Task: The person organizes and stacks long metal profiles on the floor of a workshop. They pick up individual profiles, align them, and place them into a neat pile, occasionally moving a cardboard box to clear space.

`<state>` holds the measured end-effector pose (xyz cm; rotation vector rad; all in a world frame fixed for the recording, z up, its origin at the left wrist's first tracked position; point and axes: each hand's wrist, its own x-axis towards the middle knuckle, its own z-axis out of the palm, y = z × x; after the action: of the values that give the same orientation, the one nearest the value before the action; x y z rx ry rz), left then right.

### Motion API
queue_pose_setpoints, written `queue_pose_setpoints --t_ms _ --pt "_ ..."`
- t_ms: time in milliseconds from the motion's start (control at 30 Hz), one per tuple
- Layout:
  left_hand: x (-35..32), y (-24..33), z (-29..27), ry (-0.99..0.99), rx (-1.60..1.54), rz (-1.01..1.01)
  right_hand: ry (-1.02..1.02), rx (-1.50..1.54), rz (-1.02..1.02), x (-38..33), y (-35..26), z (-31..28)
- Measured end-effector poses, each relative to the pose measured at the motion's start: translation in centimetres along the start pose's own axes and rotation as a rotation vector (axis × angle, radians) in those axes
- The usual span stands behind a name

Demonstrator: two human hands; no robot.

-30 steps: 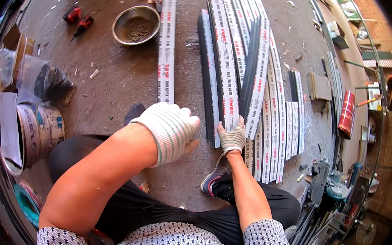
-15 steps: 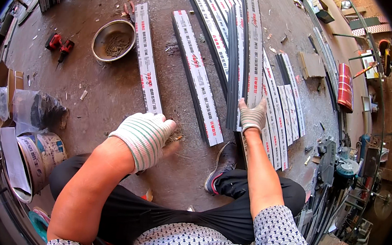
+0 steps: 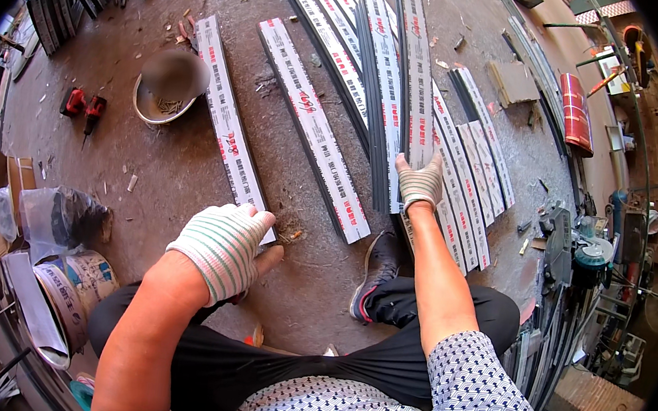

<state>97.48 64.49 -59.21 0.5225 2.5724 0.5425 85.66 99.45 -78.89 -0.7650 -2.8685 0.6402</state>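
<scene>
My right hand (image 3: pixel 419 183), in a cream glove with bare fingertips, is closed around the near end of a long film-wrapped profile strip (image 3: pixel 418 70); the thumb is on its left side and the fingers on its right. Beside it lies another wrapped strip (image 3: pixel 383 75) with dark ribbed edges. My left hand (image 3: pixel 222 249), in a white glove with green stripes, is at the near end of the leftmost strip (image 3: pixel 229 127). Its thumb stands apart from the fingers, which are partly hidden behind the hand. Between the hands lies a separate wrapped strip (image 3: pixel 317 128).
More strips (image 3: pixel 477 169) lie to the right. At left are a metal bowl (image 3: pixel 140 105) of small fasteners, partly blurred, a red-black drill (image 3: pixel 86 108), and a round tub (image 3: pixel 80 280). A red roll (image 3: pixel 577 115) and a cutting machine (image 3: pixel 581 252) stand at right. My shoe (image 3: pixel 376 275) is near the strips.
The view has shifted slightly, so the floor items sit farther left. My left hand has come a little closer to my body, its thumb now sharper. My right hand keeps its grip on the strip.
</scene>
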Motion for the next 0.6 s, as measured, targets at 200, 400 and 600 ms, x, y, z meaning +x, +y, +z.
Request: queue_pose_setpoints --t_ms 200,400,600 --pt "0.4 0.0 0.4 0.014 0.002 0.020 -0.075 -0.044 0.063 -0.4 -0.1 -0.3" --pt "0.4 0.1 0.1 -0.009 0.011 0.011 -0.088 -0.042 0.050 -0.3 0.2 0.5" --pt "0.4 -0.1 0.3 -0.017 0.021 0.003 -0.153 -0.051 0.053 -0.4 0.2 1.4"
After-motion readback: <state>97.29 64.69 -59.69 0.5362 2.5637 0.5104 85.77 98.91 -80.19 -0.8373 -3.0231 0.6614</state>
